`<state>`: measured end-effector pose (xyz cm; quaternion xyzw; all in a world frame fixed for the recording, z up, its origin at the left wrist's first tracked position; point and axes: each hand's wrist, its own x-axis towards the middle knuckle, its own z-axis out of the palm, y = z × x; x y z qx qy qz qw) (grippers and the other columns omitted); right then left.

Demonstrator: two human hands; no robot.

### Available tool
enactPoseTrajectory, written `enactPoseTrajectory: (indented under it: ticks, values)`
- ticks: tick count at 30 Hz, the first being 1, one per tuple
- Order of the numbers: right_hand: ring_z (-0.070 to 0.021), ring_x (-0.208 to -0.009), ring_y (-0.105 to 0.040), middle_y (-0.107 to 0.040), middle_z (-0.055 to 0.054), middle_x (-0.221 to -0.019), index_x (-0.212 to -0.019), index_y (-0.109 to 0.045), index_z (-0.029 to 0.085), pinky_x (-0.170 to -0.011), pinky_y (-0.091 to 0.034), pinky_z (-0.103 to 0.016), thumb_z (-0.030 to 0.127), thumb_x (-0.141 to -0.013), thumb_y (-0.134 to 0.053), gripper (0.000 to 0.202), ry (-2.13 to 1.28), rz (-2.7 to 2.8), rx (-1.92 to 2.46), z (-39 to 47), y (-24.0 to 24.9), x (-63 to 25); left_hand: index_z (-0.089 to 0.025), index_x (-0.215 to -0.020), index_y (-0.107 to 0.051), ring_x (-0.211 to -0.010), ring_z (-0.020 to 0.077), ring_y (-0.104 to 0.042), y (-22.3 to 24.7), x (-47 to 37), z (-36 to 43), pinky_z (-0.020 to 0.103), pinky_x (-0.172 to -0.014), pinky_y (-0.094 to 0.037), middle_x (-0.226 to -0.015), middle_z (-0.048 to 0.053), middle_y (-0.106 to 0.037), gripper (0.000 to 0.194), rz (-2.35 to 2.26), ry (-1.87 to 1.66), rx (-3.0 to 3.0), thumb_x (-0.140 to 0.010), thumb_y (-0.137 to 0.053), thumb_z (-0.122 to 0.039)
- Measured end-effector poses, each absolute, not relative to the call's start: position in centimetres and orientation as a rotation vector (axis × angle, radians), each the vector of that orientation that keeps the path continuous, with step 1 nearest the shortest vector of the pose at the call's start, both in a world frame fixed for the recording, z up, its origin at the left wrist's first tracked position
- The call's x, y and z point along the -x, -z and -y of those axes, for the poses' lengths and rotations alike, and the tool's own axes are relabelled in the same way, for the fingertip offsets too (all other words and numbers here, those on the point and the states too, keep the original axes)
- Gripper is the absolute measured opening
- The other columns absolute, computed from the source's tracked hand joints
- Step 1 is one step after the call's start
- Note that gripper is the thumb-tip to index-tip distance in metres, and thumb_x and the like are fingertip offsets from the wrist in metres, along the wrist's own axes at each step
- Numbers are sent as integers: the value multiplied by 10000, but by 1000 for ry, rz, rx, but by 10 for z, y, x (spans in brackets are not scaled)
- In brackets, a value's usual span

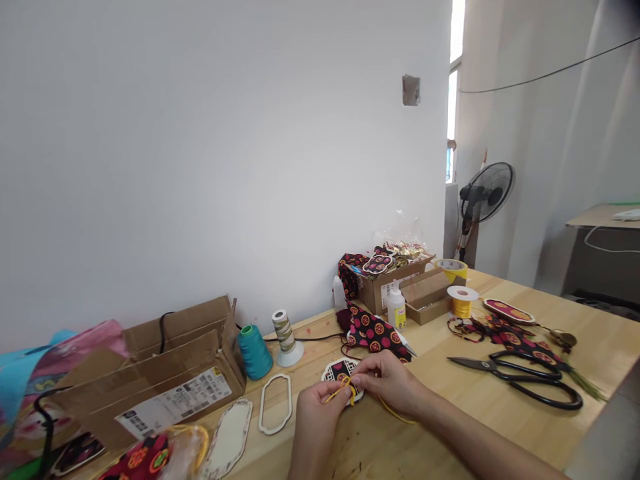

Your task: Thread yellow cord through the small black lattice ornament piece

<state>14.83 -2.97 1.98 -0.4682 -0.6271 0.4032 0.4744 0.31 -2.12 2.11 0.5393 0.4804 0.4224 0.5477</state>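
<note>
Both hands meet over an ornament (338, 369) with a pale fretwork frame and dark patterned fabric, low in the middle of the head view. Thumb and finger of my left hand (320, 408) pinch a thin yellow cord (397, 415). My right hand (387, 381) is closed on the same cord close by, its fingertips near those of the left. A loop of the cord lies across the ornament, and one tail trails to the right below my right wrist. The fingers hide part of the ornament and the cord's crossing.
Black-handled scissors (525, 379) lie to the right, near a spool of yellow cord (463, 303). Behind are patterned fabric (375, 330), a glue bottle (397, 310) and a filled carton (373, 293). Left stand a teal thread cone (254, 353), a pale frame (275, 404) and another carton (170, 387).
</note>
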Motion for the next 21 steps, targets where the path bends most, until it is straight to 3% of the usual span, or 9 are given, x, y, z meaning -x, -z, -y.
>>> enactPoseTrajectory:
  ticks: [8,16,21]
  values:
    - [-111,-526,-475,-585,-6,-549,-602,-637,125,-511,-368,-217,350,-664,-582,239,-848,1409,1040,30,-31,-155,-121,-599,-682,-529,143,-573,-24,-4,24,222,-538,-418,-565,30,-702,138,-1105,-998,-1248,-527,-669,-238]
    - [-102,-490,-455,-547,5,-543,-639,-592,130,-467,-362,-211,357,-688,-531,240,-749,1317,1087,23,-26,-158,-127,-630,-695,-581,164,-596,-21,-5,21,236,-574,-433,-635,57,-717,176,-1106,-1047,-1224,-504,-691,-251]
    - [-138,-574,-504,-576,-16,-600,-658,-596,136,-552,-395,-243,291,-698,-530,173,-681,1407,1143,28,-26,-158,-145,-567,-699,-537,163,-589,-24,0,20,235,-551,-431,-552,39,-704,149,-1126,-1099,-1199,-466,-710,-254]
